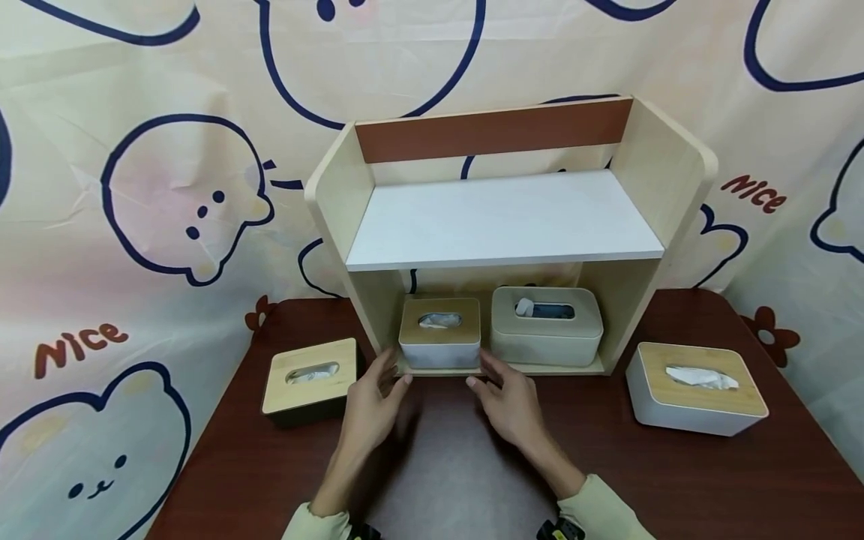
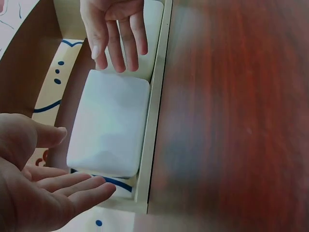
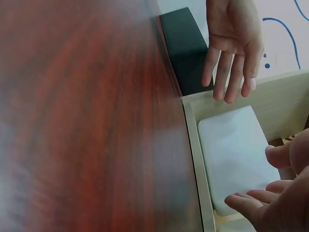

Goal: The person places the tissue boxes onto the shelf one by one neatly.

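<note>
A small white tissue box [image 1: 440,354] with a wooden lid stands on the lower level of a cream shelf unit [image 1: 317,187]. My left hand [image 1: 373,397] is at its left front corner, my right hand [image 1: 508,397] at its right front corner. Both hands have relaxed, extended fingers and palms turned toward the box. In the left wrist view, the left hand [image 2: 53,188] is beside the white box [image 2: 110,125] with a gap between. The right wrist view has the right hand's fingertips [image 3: 236,200] overlapping the box's lower side. A larger cream tissue box [image 1: 547,345] sits to its right.
Left of the shelf stands a black tissue box [image 1: 304,409] with a light wooden lid. On the right, a white tissue box [image 1: 688,409] with a wooden lid rests on the dark brown table [image 1: 607,465]. The white upper board [image 1: 499,225] overhangs the boxes.
</note>
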The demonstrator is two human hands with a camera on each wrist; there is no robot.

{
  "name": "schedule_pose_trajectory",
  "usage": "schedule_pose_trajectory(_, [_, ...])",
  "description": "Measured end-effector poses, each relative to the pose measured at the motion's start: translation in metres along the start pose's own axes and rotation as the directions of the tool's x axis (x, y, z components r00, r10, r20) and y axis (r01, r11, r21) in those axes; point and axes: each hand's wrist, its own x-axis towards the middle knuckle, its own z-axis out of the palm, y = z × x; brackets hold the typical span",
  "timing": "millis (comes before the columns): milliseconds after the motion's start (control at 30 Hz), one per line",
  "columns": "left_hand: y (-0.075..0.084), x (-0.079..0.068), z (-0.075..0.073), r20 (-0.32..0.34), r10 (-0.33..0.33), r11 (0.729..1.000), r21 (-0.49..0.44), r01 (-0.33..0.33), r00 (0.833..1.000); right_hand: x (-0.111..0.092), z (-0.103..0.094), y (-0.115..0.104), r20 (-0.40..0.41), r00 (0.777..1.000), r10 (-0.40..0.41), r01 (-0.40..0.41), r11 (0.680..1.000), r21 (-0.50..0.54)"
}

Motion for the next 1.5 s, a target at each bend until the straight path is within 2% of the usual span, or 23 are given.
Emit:
schedule_pose_trajectory(233, [-0.006, -0.012, -0.014, -0.001, -0.039, 0.999, -0.016, 0.039, 0.999, -0.013, 0.007, -0.006, 0.067, 0.998, -0.008, 0.003, 0.998, 0.067])
schedule_pose_trajectory(400, [-0.009, -0.022, -0.024, -0.007, -0.05, 0.998, -0.033, 0.05, 0.999, -0.016, 0.016, -0.008, 0.101, 0.993, -0.059, 0.049, 0.994, 0.095])
schedule_pose_trajectory(533, [-0.009, -0.028, -0.035, -0.018, -0.082, 0.996, -0.024, 0.081, 0.997, -0.016, 0.025, -0.008, 0.13, 0.989, -0.063, 0.048, 0.992, 0.12])
schedule_pose_trajectory(800, [-0.013, -0.045, -0.058, -0.075, -0.119, 0.993, 0.004, 0.12, 0.99, -0.011, 0.043, -0.007, 0.191, 0.976, -0.109, 0.087, 0.989, 0.118])
schedule_pose_trajectory(933, [-0.015, -0.052, -0.072, -0.124, -0.137, 0.989, 0.035, 0.142, 0.983, -0.008, 0.049, -0.009, 0.204, 0.971, -0.126, 0.102, 0.987, 0.123])
schedule_pose_trajectory(1100, [-0.023, -0.056, -0.088, -0.21, -0.183, 0.977, 0.069, 0.201, 0.96, -0.005, 0.058, -0.011, 0.221, 0.967, -0.127, 0.096, 0.985, 0.146])
schedule_pose_trajectory(1300, [-0.035, -0.06, -0.106, -0.318, -0.235, 0.957, 0.089, 0.276, 0.918, -0.004, 0.069, -0.009, 0.253, 0.961, -0.109, 0.07, 0.985, 0.159])
schedule_pose_trajectory(1500, [-0.053, -0.054, -0.128, -0.368, -0.299, 0.931, 0.088, 0.353, 0.881, 0.004, 0.082, -0.013, 0.293, 0.948, -0.123, 0.08, 0.985, 0.154])
